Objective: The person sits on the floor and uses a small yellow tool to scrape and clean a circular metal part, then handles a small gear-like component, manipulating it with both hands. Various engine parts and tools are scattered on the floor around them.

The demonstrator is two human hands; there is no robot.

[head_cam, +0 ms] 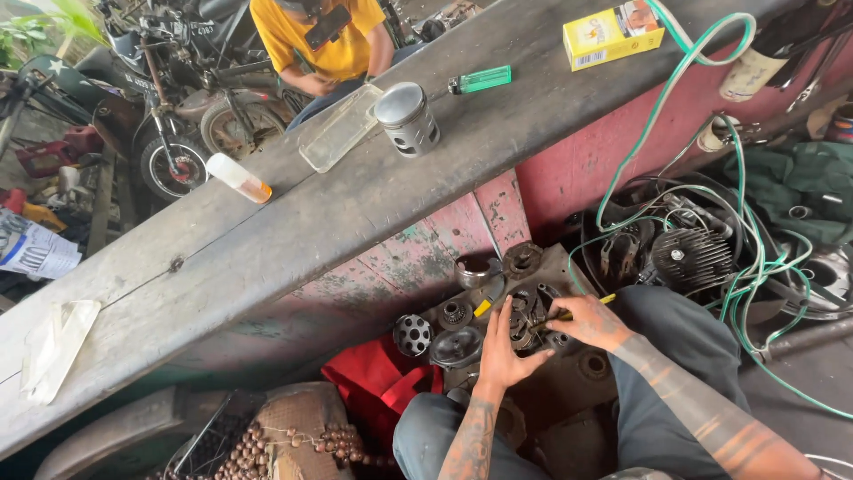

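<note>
Fingers [569, 313] of the right hand [591, 322] clamp a yellow-handled tool [569, 313] over the engine part [524, 316], while the left hand [502, 351] rests spread open against it.

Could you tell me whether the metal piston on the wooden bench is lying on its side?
No, the metal piston stands upright on the wooden bench, crown up, beside a clear plastic tray.
</note>
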